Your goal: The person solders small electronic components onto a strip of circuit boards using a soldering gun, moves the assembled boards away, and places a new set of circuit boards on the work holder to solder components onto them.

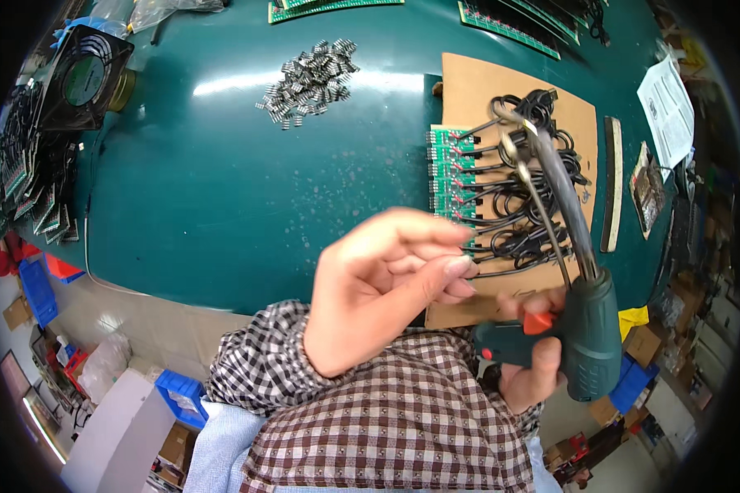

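Nearest, a brown-and-white checked garment [386, 419] covers the person's lap, and a black-and-white checked cuff [259, 357] rings the left wrist. The right hand [524, 384] has its grip closed around the handle of a dark green soldering gun [594, 345] with a red trigger; the gun's long metal barrel and a thinner tube beside it point away over the cables. The left hand [378, 287] hangs just beside the boards, its grip narrow, thumb and fingertips drawn together; whether something small sits between them cannot be told.

Beyond the hands, a row of green circuit boards [450, 177] lies along the left side of a brown cardboard sheet [469, 90] on the green table [197, 181], with coiled black cables [510, 218] running right from them. Farther off lies a heap of small pinned metal parts [312, 78]; at the far left stands a black fan [82, 78].
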`<action>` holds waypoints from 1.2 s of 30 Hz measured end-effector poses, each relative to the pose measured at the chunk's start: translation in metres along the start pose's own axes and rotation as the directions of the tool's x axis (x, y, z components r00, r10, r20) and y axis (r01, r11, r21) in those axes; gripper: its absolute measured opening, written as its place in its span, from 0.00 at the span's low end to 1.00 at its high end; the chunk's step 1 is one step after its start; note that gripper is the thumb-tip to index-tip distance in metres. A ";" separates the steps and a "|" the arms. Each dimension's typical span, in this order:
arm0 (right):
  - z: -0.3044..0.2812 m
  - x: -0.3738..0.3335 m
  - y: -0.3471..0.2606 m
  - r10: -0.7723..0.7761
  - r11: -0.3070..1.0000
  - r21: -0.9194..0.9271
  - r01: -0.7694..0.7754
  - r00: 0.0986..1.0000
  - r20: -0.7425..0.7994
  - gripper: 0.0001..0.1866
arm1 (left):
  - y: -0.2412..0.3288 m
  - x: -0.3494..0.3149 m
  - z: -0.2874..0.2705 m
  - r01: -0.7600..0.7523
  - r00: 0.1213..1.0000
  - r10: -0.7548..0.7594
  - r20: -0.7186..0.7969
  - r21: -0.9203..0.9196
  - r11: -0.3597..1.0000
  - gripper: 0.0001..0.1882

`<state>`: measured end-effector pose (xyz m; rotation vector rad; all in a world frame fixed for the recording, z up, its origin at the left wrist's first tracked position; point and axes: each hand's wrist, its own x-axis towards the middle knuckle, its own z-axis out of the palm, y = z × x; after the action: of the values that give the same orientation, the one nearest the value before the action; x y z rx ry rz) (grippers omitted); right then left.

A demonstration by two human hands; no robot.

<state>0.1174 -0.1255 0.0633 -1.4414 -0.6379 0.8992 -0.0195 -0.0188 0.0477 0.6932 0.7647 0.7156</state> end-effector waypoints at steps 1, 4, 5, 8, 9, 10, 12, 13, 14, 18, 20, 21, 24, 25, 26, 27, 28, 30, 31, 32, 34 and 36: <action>0.007 0.004 -0.002 -0.042 0.993 -0.111 0.044 0.999 0.024 0.30 | -0.006 -0.002 -0.001 -0.009 0.998 0.008 0.063 0.006 1.000 0.11; 0.010 0.008 -0.007 -0.045 0.948 -0.309 0.081 0.991 0.124 0.30 | -0.009 -0.012 0.007 0.185 0.983 -0.184 0.020 -0.177 0.967 0.08; 0.014 0.007 -0.007 -0.059 0.921 -0.377 0.103 0.990 0.126 0.28 | -0.015 -0.013 0.008 0.184 0.983 -0.183 0.024 -0.179 0.966 0.08; 0.015 0.009 -0.010 -0.149 0.813 -0.521 0.258 0.959 0.241 0.21 | -0.030 -0.018 0.008 -0.023 0.996 0.034 0.076 -0.136 0.990 0.08; 0.017 0.007 -0.011 -0.103 0.839 -0.504 0.204 0.970 0.220 0.20 | -0.027 -0.020 0.010 0.064 0.995 -0.048 0.089 -0.189 0.980 0.08; 0.018 0.005 -0.011 -0.055 0.863 -0.484 0.146 0.979 0.199 0.19 | -0.027 -0.021 0.011 0.154 0.986 -0.132 0.106 -0.239 0.959 0.08; 0.018 0.003 -0.009 -0.069 0.857 -0.489 0.159 0.978 0.197 0.17 | -0.030 -0.025 0.010 0.152 0.986 -0.134 0.102 -0.200 0.968 0.08; 0.018 0.001 -0.006 -0.088 0.878 -0.452 0.158 0.981 0.172 0.17 | -0.030 -0.026 0.011 0.165 0.985 -0.151 0.081 -0.207 0.964 0.08; 0.017 0.000 -0.004 -0.107 0.897 -0.413 0.159 0.983 0.146 0.17 | -0.031 -0.027 0.011 0.177 0.984 -0.168 0.059 -0.214 0.961 0.08; 0.015 0.000 -0.001 -0.076 0.897 -0.419 0.140 0.983 0.166 0.16 | -0.030 -0.031 0.010 0.174 0.985 -0.168 0.044 -0.182 0.968 0.08; 0.014 0.000 0.000 -0.103 0.898 -0.402 0.177 0.974 0.200 0.16 | -0.028 -0.035 0.010 0.155 0.988 -0.152 0.041 -0.099 0.983 0.08; 0.015 -0.001 0.000 -0.102 0.898 -0.402 0.177 0.974 0.201 0.16 | -0.027 -0.037 0.011 0.155 0.988 -0.151 0.039 -0.100 0.983 0.08; 0.015 -0.002 0.001 -0.098 0.903 -0.396 0.166 0.978 0.185 0.17 | -0.025 -0.039 0.012 0.146 0.989 -0.146 0.012 -0.073 0.987 0.08; 0.016 -0.003 0.001 -0.094 0.909 -0.392 0.141 0.986 0.137 0.15 | -0.024 -0.040 0.012 0.148 0.989 -0.148 0.020 -0.031 0.988 0.08; 0.016 -0.003 0.000 -0.089 0.914 -0.388 0.117 0.992 0.088 0.14 | -0.023 -0.041 0.011 0.149 0.988 -0.150 0.027 0.011 0.989 0.08; 0.016 -0.003 -0.001 -0.090 0.915 -0.386 0.118 0.992 0.090 0.14 | -0.023 -0.042 0.010 0.148 0.989 -0.148 0.026 0.011 0.989 0.08; 0.014 -0.002 -0.003 -0.079 0.894 -0.430 0.130 0.988 0.134 0.14 | -0.023 -0.042 0.008 0.125 0.990 -0.130 0.044 0.111 0.986 0.08; 0.014 -0.001 -0.003 -0.065 0.871 -0.469 0.144 0.982 0.180 0.14 | -0.021 -0.042 0.004 0.099 0.992 -0.114 0.062 0.209 0.973 0.08; 0.015 0.000 -0.002 -0.071 0.869 -0.469 0.158 0.978 0.197 0.13 | -0.016 -0.042 0.002 0.055 0.993 -0.087 0.082 0.326 0.944 0.07; 0.016 0.000 -0.001 -0.077 0.867 -0.467 0.172 0.974 0.215 0.12 | -0.014 -0.041 0.001 0.010 0.992 -0.063 0.106 0.438 0.899 0.06; 0.006 -0.001 0.004 -0.070 0.897 -0.413 0.161 0.971 0.227 0.14 | -0.025 -0.037 -0.004 0.017 0.999 -0.030 0.035 0.325 0.946 0.05; 0.011 -0.009 0.003 -0.049 0.961 -0.266 0.069 0.996 0.080 0.20 | -0.028 -0.024 -0.009 0.036 0.994 -0.005 -0.107 0.292 0.956 0.05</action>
<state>0.1033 -0.1274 0.0621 -1.6270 -0.8803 0.8451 -0.0305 -0.0503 0.0304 0.9206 0.9863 0.6285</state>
